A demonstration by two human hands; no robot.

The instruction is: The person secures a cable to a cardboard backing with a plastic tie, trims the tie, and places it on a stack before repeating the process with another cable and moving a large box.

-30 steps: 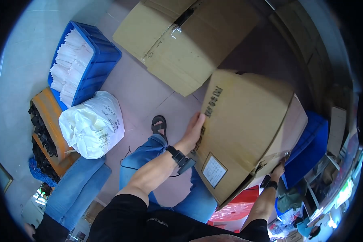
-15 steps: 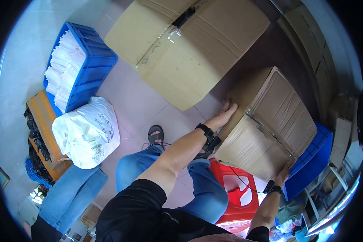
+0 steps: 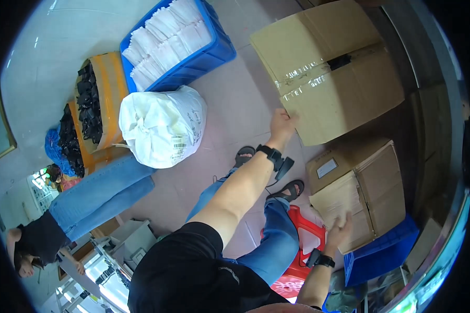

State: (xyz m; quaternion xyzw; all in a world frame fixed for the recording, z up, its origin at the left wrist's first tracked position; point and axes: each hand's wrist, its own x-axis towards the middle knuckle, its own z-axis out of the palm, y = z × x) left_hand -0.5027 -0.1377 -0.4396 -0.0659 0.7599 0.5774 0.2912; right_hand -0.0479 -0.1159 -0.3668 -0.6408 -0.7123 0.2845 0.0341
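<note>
My left hand [image 3: 282,128] is at the near left edge of a large cardboard box [image 3: 344,94], its fingers curled against the edge. That box has a taped seam with a dark gap along its top. Below it on the right sits a smaller cardboard box [image 3: 384,182] with a white label on its side. Over this smaller box's near side hovers my right hand [image 3: 339,233], slightly blurred, fingers apart and nothing in them. Black bands with small devices are on both my wrists.
A blue crate [image 3: 214,44] of white packets stands far left, beside a tied white sack [image 3: 162,125]. Taped cartons [image 3: 112,83] hold black items. Another person [image 3: 94,208] is at the left. Near my legs are a red stool [image 3: 303,224] and a blue bin [image 3: 381,253].
My left hand has gone from the smaller box to the large box's edge. My right hand has come off the smaller box's corner and opened. The view has shifted, showing more of the left side.
</note>
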